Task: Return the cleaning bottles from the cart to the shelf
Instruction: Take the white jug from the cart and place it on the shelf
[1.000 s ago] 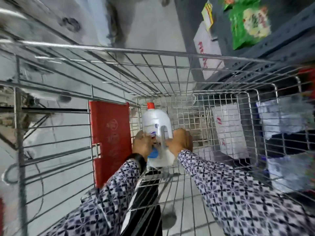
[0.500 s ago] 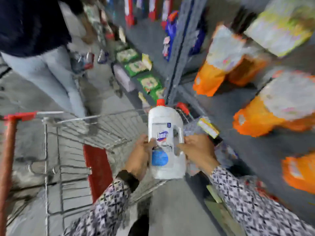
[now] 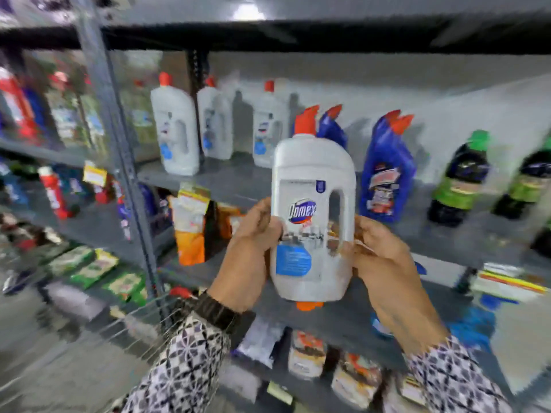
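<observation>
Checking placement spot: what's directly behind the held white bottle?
Behind the white bottle, held by left hand and right hand: blue bottles with red caps on the shelf. Their lower bodies are hidden.

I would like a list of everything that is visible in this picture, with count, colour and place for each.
held bottle: one, white with a red cap, upright between both hands in front of the shelf
white bottles: three, red caps, standing at the shelf's back left
blue bottles: at least three, red angled caps, middle of the shelf
dark bottles: two, green labels, one with a green cap, shelf right
shelf: one, grey metal
orange packets: several, blurred, on the level below
cart: wire, lower left
left hand: grips the bottle's left side
right hand: grips the handle side
</observation>
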`<state>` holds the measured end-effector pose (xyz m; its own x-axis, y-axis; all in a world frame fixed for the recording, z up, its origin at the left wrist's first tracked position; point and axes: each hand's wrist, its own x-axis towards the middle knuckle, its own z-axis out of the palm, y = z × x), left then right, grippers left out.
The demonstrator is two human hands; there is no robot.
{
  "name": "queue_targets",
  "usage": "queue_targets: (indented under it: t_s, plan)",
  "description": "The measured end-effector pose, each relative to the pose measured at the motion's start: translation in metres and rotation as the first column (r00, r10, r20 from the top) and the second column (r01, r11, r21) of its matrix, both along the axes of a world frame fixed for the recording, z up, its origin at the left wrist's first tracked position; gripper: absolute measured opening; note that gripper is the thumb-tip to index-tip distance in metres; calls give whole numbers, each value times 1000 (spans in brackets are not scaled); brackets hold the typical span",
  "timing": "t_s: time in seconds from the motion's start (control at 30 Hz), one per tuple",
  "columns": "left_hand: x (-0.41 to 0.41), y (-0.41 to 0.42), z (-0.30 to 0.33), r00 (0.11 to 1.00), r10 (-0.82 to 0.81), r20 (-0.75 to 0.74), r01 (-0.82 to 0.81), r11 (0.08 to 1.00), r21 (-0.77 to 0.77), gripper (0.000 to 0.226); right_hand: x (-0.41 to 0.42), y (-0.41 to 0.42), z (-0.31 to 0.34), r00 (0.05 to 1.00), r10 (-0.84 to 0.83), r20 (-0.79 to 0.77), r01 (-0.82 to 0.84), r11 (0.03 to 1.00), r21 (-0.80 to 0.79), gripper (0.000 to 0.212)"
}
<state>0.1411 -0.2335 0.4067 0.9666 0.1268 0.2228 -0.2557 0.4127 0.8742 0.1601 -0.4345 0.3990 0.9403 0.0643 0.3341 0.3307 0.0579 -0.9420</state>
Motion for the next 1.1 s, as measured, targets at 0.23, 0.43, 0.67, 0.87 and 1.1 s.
queue_targets:
  t_s: [0.23,0.43,0.67,0.87,1.1]
  plan:
    - [10,-28,33,977,-173,126,172,985,26,41,-11,-34,22,987,-132,95,126,990,65,48]
    - [59,19,35,964,-209,162,199,977,77,40,27,12,29,985,-144,96,141,989,41,45]
    - [170,128,38,986,-73,148,45,981,187,39,126,131,36,966,-192,174,203,978,-50,47]
    - [252,172,51,991,-79,112,51,972,229,40,204,190,46,932,-301,204,326,940,-103,42]
    - [285,191,30,974,-190,123,141,934,328,46,230,192,22,923,-320,212,356,920,-163,59]
